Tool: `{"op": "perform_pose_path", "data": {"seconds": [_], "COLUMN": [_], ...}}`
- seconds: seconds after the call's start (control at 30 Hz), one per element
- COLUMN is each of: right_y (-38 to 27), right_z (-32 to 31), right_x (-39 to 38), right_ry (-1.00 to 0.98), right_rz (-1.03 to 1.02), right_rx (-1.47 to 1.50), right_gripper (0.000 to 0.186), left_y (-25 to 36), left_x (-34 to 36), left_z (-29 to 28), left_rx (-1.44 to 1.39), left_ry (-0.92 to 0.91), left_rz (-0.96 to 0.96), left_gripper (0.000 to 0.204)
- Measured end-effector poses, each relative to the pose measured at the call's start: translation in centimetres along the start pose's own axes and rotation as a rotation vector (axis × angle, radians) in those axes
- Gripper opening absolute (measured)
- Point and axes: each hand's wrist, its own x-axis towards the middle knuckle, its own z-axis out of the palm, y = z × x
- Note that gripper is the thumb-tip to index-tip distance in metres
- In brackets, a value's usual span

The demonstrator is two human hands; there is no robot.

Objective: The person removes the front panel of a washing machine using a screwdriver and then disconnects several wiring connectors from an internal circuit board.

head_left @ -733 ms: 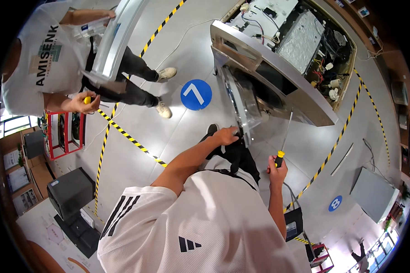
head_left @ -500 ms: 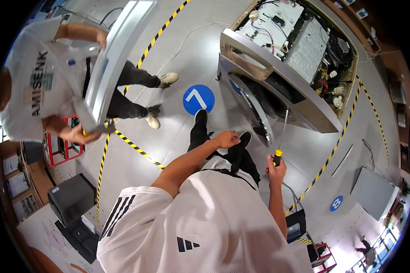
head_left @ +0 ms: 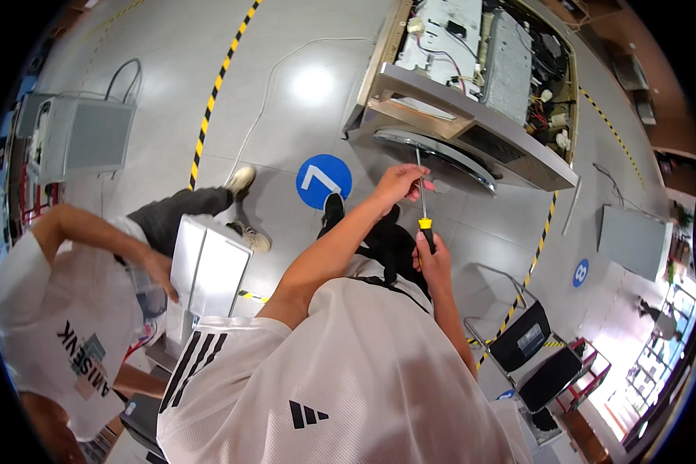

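In my right hand (head_left: 435, 261) is a screwdriver (head_left: 426, 230) with a yellow and black handle, its long thin shaft pointing away from me. My left hand (head_left: 398, 185) is ahead of it, with curled fingers closed about the shaft. Just beyond stands a front-loading washing machine (head_left: 510, 158) with a silver front and no top cover, its wires and inner parts exposed. Its round door (head_left: 475, 172) with a chrome rim hangs open toward me. The screwdriver's tip overlaps the door in view; I cannot tell whether they touch.
At the left a co-worker (head_left: 77, 309) bends over a white panel-like box (head_left: 209, 267). A grey cabinet (head_left: 93, 135) stands farther back. Chairs (head_left: 522, 336) are at my right, and a grey box (head_left: 634, 240) lies beyond. A white cable (head_left: 267, 93) crosses the floor.
My view has shifted. The screwdriver has moved left and in front of me, and my left hand has come to its shaft. The co-worker has bent lower with the white piece.
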Motion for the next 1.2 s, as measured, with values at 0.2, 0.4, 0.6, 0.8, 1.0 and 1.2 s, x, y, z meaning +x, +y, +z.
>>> {"op": "perform_pose_path", "data": {"seconds": [0.2,0.4,0.6,0.8,1.0,1.2], "right_y": [-0.5,-2.1,-2.4,-1.2,-1.3,-2.3], "right_z": [-0.2,2.1,4.8,8.7,15.3,19.7], "right_x": [2.2,6.1,8.5,9.3,9.0,8.8], "right_ry": [-0.092,-0.274,-0.269,-0.033,0.181,0.503], "right_rz": [-0.051,-0.069,-0.085,-0.013,-0.032,-0.128], "right_rx": [0.068,0.170,0.190,0.270,0.435,0.306], "right_gripper": [0.046,0.042,0.040,0.049,0.051,0.050], "left_y": [2.5,5.3,8.3,10.5,12.8,14.6], "left_x": [1.5,2.9,5.0,7.6,9.5,10.0], "left_z": [-1.3,-5.7,-7.5,-9.3,-11.8,-12.2], "left_rx": [0.086,0.147,0.284,0.357,0.510,0.483], "left_ry": [0.019,0.114,0.101,-0.034,-0.275,-0.334], "left_rz": [-0.001,-0.007,-0.174,-0.324,-0.431,-0.511], "left_gripper": [0.029,0.027,0.030,0.029,0.028,0.027]}}
